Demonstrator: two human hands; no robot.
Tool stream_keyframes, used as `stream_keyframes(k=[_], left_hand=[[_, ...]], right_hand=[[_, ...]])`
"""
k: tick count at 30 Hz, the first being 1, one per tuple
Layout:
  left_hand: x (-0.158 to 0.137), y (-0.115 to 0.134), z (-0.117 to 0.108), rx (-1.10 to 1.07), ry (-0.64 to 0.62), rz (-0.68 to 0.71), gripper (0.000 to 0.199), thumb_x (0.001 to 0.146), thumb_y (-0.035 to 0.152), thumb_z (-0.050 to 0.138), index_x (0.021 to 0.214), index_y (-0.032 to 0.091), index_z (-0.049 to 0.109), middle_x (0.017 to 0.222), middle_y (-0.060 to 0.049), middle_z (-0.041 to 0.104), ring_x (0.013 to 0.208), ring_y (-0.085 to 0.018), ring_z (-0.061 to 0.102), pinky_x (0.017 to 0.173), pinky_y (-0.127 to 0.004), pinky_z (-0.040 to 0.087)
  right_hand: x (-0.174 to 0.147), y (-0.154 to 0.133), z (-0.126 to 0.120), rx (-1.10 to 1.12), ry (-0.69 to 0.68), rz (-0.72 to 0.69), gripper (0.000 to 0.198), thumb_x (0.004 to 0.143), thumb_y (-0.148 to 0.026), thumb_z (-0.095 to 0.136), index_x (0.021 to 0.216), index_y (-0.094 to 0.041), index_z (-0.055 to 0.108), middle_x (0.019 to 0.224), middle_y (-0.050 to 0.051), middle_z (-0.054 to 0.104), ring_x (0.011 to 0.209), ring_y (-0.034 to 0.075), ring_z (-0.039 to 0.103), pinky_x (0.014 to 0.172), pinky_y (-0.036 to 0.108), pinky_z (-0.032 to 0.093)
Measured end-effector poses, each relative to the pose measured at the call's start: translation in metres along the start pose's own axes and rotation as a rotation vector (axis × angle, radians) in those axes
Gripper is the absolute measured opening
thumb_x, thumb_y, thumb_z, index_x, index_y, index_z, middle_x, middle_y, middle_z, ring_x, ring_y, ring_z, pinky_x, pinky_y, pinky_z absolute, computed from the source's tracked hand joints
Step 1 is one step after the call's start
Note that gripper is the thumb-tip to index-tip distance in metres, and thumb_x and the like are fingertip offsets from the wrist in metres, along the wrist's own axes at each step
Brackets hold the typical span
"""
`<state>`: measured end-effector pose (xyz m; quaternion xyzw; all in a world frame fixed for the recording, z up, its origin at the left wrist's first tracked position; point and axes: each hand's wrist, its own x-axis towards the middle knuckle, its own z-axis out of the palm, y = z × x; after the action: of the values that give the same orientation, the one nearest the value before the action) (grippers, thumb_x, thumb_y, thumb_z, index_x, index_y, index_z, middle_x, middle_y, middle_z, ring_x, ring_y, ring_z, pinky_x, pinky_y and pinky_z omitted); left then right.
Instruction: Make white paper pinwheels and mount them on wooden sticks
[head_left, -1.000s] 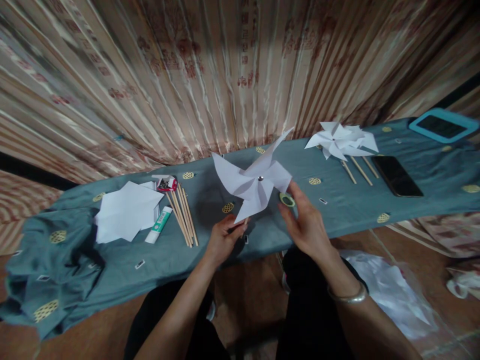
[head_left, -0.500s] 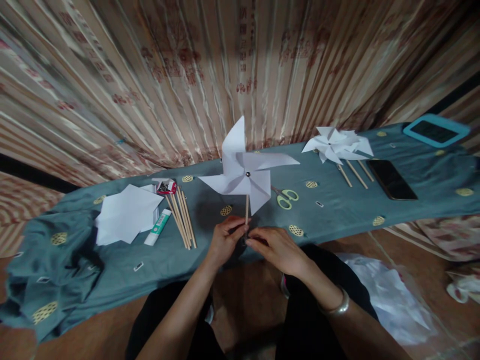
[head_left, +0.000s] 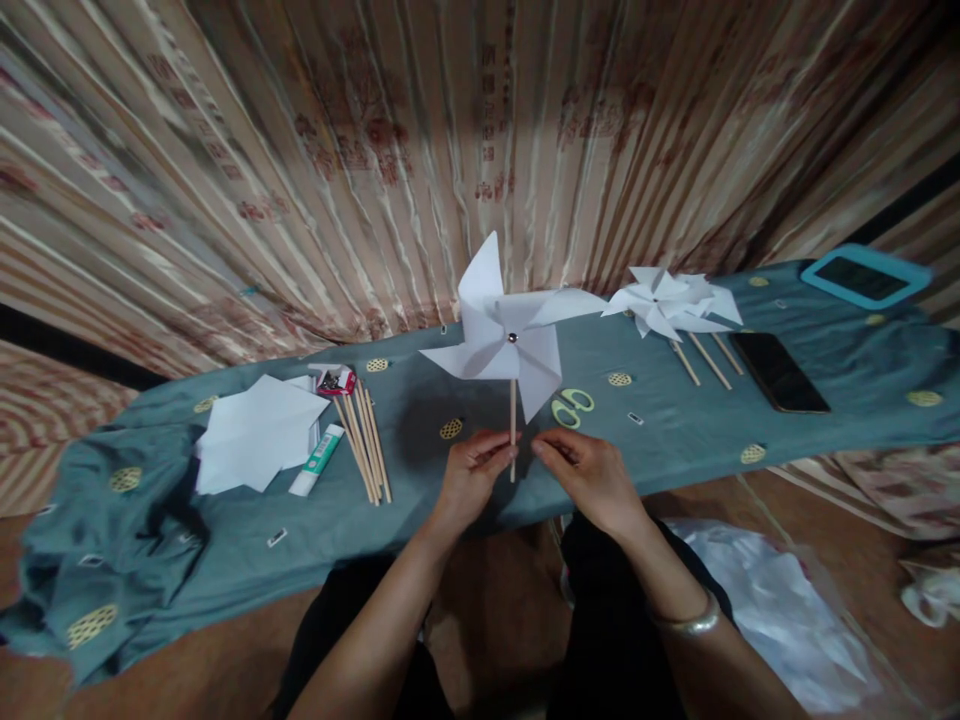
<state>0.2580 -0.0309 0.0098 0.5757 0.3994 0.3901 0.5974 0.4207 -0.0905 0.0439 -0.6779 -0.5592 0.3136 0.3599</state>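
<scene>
A white paper pinwheel (head_left: 487, 345) with a silver pin at its centre stands upright over the cloth. My left hand (head_left: 474, 470) is closed on its wooden stick (head_left: 513, 410), pinching it between thumb and fingers below the blades. Just right of the stick, and apart from it, is my right hand (head_left: 589, 475). Its thumb and fingertips are drawn together; anything between them is too small to make out. Behind that hand lie scissors with pale green handles (head_left: 574, 408), their blades hidden behind the pinwheel.
Left on the patterned green cloth (head_left: 420, 510) lie white paper sheets (head_left: 259, 435), a glue stick (head_left: 316, 460), several wooden sticks (head_left: 366, 445) and a red box of pins (head_left: 335, 381). Right are more pinwheels (head_left: 660, 300), a phone (head_left: 780, 372) and a blue-framed device (head_left: 866, 276). A curtain (head_left: 450, 150) hangs behind.
The pinwheel and my left hand have shifted slightly right and up. My right hand has drawn away from the stick, to the right. The pinwheel's blades now hide the scissors' blades.
</scene>
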Motion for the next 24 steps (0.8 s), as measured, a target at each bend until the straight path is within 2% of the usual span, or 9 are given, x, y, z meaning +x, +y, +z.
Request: stream_keyframes(k=[6,12,16,20,24], left_hand=[[0.002,-0.001,0.009,-0.057,0.003,-0.025,0.024,0.071,0.037,0.076,0.088,0.021,0.081,0.079,-0.005,0.073,0.074,-0.017,0.065,0.068,-0.026,0.051],[0.008,-0.002,0.022,-0.093,0.047,-0.033,0.024,0.066,0.035,0.079,0.085,0.021,0.081,0.081,-0.004,0.073,0.076,-0.017,0.065,0.073,-0.028,0.052],[0.008,0.000,0.030,-0.088,0.000,-0.062,0.028,0.069,0.036,0.077,0.090,0.019,0.080,0.081,-0.005,0.073,0.077,-0.017,0.066,0.077,-0.030,0.053],[0.006,0.002,0.038,-0.118,-0.036,-0.087,0.037,0.071,0.039,0.076,0.101,0.017,0.077,0.090,-0.006,0.074,0.085,-0.019,0.068,0.084,-0.033,0.054],[0.003,0.001,0.040,-0.138,-0.042,-0.125,0.043,0.071,0.036,0.076,0.109,0.016,0.073,0.090,-0.005,0.074,0.080,-0.016,0.066,0.082,-0.031,0.053]], right_hand=[[-0.003,0.006,0.010,0.215,-0.086,0.029,0.027,0.085,-0.044,0.061,0.092,-0.021,0.073,0.087,0.005,0.077,0.080,0.020,0.072,0.075,0.032,0.053],[-0.004,0.016,0.011,0.418,-0.077,0.086,0.023,0.077,-0.039,0.067,0.086,-0.018,0.069,0.076,0.004,0.076,0.070,0.019,0.071,0.069,0.031,0.056],[-0.006,0.019,0.005,0.386,-0.039,0.063,0.017,0.077,-0.035,0.065,0.083,-0.019,0.068,0.074,0.003,0.074,0.069,0.018,0.070,0.069,0.031,0.054],[-0.006,0.025,-0.001,0.369,0.003,0.050,0.021,0.078,-0.038,0.064,0.084,-0.019,0.070,0.076,0.004,0.074,0.069,0.017,0.068,0.064,0.028,0.052],[0.001,0.041,-0.027,0.219,0.079,0.067,0.025,0.077,-0.043,0.064,0.084,-0.019,0.070,0.067,0.002,0.072,0.059,0.016,0.064,0.058,0.027,0.049]])
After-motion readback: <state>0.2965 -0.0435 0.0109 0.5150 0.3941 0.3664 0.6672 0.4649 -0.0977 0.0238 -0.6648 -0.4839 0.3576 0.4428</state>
